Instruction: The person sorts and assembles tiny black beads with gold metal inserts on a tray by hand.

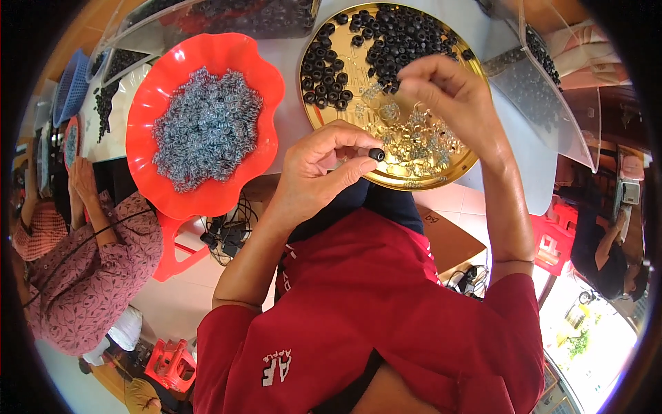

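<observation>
My left hand (317, 165) pinches a small black cylinder (376, 154) with a hole in its end, just over the near rim of a round gold tray (414, 185). Black ring-like pieces (407, 41) cover the tray's far side and left edge. Loose small metal springs (427, 141) lie on its near right part. Above them my right hand (455, 103) is raised with thumb and fingers curled close together; whatever they may hold is too small to make out. A red scalloped bowl (141, 138) full of small metal springs (207, 131) stands left of the tray.
Clear plastic bins with black pieces stand beyond the bowl and at the right (552, 103). A blue basket (71, 86) is at the far left. Another person (103, 255) sits on my left, near a red stool (171, 364). Cables (231, 231) hang below the table.
</observation>
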Tool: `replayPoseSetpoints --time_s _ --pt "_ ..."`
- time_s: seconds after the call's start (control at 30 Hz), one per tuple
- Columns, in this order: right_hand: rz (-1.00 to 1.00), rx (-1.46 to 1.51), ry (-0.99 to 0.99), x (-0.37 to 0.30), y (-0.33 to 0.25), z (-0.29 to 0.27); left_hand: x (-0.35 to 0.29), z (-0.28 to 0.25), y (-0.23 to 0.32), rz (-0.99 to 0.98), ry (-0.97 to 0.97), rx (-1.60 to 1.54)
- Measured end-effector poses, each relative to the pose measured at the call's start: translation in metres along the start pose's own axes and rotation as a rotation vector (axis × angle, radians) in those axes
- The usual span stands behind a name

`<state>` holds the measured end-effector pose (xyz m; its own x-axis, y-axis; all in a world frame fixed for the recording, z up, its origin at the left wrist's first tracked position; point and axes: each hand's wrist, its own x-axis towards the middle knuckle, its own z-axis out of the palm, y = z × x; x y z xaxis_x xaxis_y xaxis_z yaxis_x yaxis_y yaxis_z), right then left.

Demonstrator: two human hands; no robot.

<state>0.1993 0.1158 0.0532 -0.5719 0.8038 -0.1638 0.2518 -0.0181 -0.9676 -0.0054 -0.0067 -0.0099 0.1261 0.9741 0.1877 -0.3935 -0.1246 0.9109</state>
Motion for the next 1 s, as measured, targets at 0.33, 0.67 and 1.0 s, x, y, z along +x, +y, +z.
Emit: replayPoseSetpoints --time_s 0.33,0.67,1.0 --pt "-0.261 -0.774 0.166 0.002 0.011 -0.009 -0.002 -0.003 0.001 -0.012 0.05 0.097" --pt "-0.312 -0.938 0.25 -0.003 0.034 0.009 0.0 0.003 0.004 0.003 0.031 0.158" --pt "-0.247 -0.735 0.248 -0.01 0.03 0.009 0.004 0.006 0.008 -0.005 0.033 0.255"
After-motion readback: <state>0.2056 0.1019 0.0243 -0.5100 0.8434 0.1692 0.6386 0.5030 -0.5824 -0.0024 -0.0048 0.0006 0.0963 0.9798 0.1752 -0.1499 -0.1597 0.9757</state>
